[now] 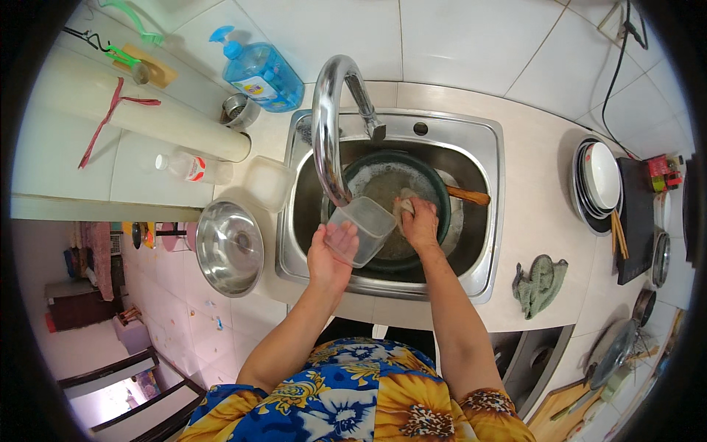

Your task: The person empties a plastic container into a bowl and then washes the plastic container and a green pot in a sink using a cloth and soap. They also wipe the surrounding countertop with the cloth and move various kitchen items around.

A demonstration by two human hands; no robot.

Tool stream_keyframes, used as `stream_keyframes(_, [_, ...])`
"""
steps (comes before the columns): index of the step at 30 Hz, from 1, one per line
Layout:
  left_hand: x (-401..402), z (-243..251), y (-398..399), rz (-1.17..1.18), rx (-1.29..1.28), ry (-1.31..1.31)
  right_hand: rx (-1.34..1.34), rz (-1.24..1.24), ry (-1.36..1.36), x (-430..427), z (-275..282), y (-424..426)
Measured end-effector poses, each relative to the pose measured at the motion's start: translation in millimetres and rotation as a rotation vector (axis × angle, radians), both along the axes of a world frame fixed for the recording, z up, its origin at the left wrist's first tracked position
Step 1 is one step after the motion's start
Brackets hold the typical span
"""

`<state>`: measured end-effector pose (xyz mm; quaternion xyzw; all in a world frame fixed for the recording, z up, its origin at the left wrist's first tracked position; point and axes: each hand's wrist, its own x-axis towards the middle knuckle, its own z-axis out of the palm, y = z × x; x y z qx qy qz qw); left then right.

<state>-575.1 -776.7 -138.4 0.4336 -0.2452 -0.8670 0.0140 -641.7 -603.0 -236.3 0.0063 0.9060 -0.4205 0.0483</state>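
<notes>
My left hand (pixel 334 251) grips a clear plastic container (pixel 367 226), tilted above the left part of the basin. In my right hand (pixel 421 221) is a pale wet cloth (pixel 405 205), held over the soapy water. The dark green basin (pixel 444 190) sits inside the stainless steel sink (pixel 491 259) and holds cloudy water with suds along its rim. A wooden handle (pixel 468 195) sticks out over the basin's right side; its other end is hidden. The chrome faucet (pixel 327 116) arches over the sink, and the container partly overlaps its lower end.
Left of the sink are a steel bowl (pixel 229 248), a second plastic container (pixel 269 182), a plastic bottle (pixel 193 167) and a blue soap dispenser (pixel 262 74). To the right lie a green cloth (pixel 540 284), stacked bowls (pixel 601 174) and chopsticks (pixel 618 235).
</notes>
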Motion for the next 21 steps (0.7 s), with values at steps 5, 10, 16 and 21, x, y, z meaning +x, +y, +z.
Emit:
stream_keyframes(5, [6.9, -15.8, -27.1, 0.035, 0.004, -0.031, 0.158, 0.434, 0.046, 18.7, -27.9, -16.6])
stream_keyframes(10, [11.6, -20.2, -43.1, -0.006, -0.023, -0.011, 0.165, 0.329, -0.218, -9.4, -26.3, 12.6])
stream_keyframes(16, [13.7, -17.3, -43.2, 0.043, -0.147, -0.113, -0.45, 0.248, 0.01, 2.7, 81.3, 1.0])
stream_keyframes(21, [0.3, -19.9, -27.6, 0.019, -0.154, -0.054, -0.422, 0.369, 0.283, 32.0, 135.9, -55.2])
